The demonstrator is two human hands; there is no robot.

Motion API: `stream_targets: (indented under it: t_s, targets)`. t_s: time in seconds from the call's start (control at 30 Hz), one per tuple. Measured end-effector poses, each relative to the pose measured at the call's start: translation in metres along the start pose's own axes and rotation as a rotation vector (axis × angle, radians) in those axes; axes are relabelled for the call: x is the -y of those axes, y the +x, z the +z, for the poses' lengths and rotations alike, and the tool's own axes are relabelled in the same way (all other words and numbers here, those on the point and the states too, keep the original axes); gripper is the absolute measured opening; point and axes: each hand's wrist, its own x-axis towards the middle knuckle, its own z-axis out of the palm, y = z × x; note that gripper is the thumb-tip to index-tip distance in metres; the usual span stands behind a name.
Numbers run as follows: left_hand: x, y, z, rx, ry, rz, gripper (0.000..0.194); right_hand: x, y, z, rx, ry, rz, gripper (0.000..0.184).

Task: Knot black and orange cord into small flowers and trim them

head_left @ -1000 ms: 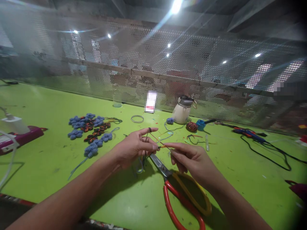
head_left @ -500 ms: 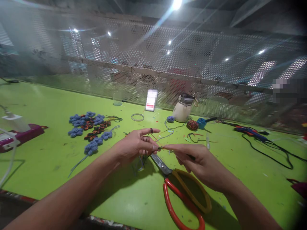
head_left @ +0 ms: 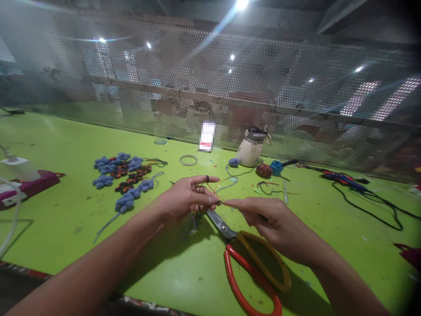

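Progress so far, judging by the pile: a bunch of finished knotted cord flowers, blue-grey and dark orange/black [head_left: 122, 175], already lie on the bright green worktop [head_left: 66, 210], well to the left of the hands. The piece in hand looks barely started imo, just loose strands w/ no flower shape yet, so most of the knotting on this one is left.

Left hand [head_left: 184, 202] has thin orange and dark cords [head_left: 210, 193] looped round the index finger, thumb and fingers pinched shut on them. Right hand [head_left: 272, 221] is closed on the other end of the same strands, fingertips nearly touching the left's. Cords sit taut between the two, just above the worktop.

Materials etc:
- cords: thin, soft, a bit glossy
- big scissors w/ steel blades and red + yellow loop handles [head_left: 253, 267], lying under the right hand
- cream ceramic-looking jar w/ dark lid [head_left: 250, 151] at the back, beside a small ball of dark red cord [head_left: 263, 170]
- perforated metal mesh screen [head_left: 210, 87] behind, pretty hazy
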Motion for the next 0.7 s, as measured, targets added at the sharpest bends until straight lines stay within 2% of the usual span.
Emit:
stream_targets:
  t_s: [0.7]
  targets:
    - [0.0005, 0.0005, 0.0058, -0.064, 0.148, 0.105, 0.067, 0.001, 0.0002, 0.0069, -0.046, -0.028, 0.026, 0.048]
